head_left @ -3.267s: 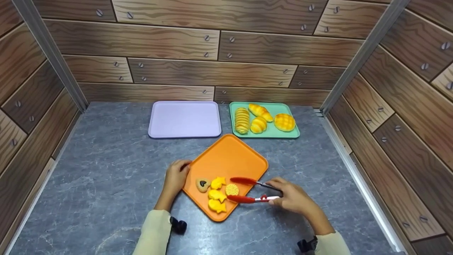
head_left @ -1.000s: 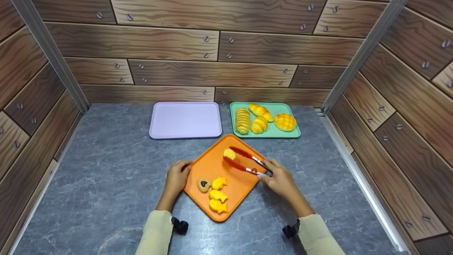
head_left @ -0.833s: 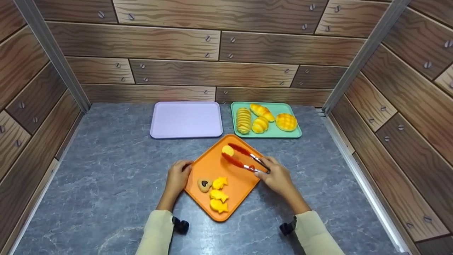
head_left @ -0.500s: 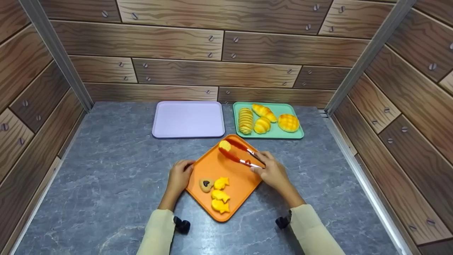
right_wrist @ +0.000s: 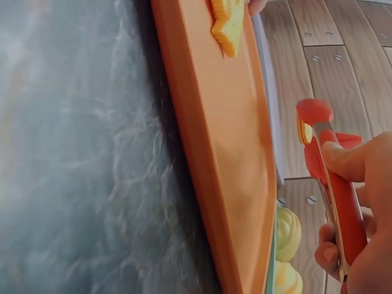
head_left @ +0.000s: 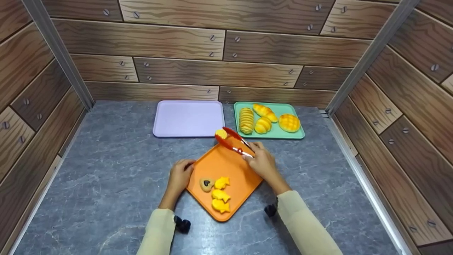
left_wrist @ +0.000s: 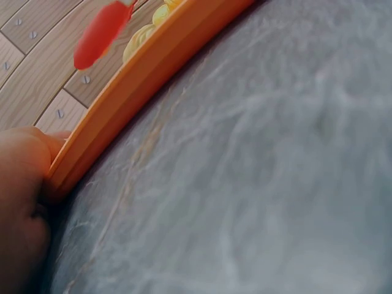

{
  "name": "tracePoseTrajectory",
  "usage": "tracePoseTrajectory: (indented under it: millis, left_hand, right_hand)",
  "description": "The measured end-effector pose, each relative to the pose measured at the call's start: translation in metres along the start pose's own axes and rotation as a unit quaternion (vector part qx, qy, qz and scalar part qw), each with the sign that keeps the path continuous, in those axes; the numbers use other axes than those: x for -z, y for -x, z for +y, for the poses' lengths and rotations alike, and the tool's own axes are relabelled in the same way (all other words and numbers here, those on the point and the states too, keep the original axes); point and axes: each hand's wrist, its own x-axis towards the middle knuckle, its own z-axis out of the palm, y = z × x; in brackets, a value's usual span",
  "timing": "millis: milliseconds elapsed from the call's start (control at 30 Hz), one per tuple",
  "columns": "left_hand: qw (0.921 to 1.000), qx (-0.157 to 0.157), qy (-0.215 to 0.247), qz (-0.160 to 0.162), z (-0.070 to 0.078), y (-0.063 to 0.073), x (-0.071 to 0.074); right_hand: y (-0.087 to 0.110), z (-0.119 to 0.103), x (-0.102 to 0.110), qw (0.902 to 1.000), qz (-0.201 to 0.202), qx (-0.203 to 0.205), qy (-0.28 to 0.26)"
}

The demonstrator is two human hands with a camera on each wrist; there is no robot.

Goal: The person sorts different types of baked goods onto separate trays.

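Observation:
My right hand [head_left: 262, 163] grips a pair of red-tipped metal tongs [head_left: 226, 144]. Between the tongs' tips is a small round yellow biscuit [head_left: 221, 133], above the far corner of the orange tray [head_left: 242, 170], close to the purple tray's front edge. With my left hand [head_left: 180, 177] I hold the orange tray's left corner, as the left wrist view shows too. On that tray lie a heart-shaped cookie [head_left: 206, 184] with a dark centre and 3 yellow fish-shaped biscuits [head_left: 221, 195]. In the right wrist view, the biscuit [right_wrist: 304, 131] shows edge-on in the tongs.
Behind the orange tray lies a bare purple tray [head_left: 187, 118]. To its right, a green tray [head_left: 274, 132] carries several breads, among them a round bun [head_left: 289, 122] and a long twisted loaf [head_left: 246, 120]. Wood-patterned walls [head_left: 170, 74] enclose the grey tabletop [head_left: 106, 170].
The tongs took up the round biscuit from among the others and carried it away from me, up to the tray's far corner. My left hand has stayed at the tray.

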Motion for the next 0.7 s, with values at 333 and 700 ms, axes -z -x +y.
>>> tracePoseTrajectory:
  millis: [333, 700]
  left_hand:
    - [1.0, -0.007, -0.005, 0.001, 0.001, 0.001, -0.001]
    - [0.9999, -0.014, -0.002, 0.002, 0.0, 0.001, 0.0]
  right_hand:
    - [-0.032, -0.005, -0.022, 0.9986, -0.019, -0.025, 0.043]
    - [-0.051, -0.01, -0.037, 0.9981, -0.024, -0.043, 0.038]
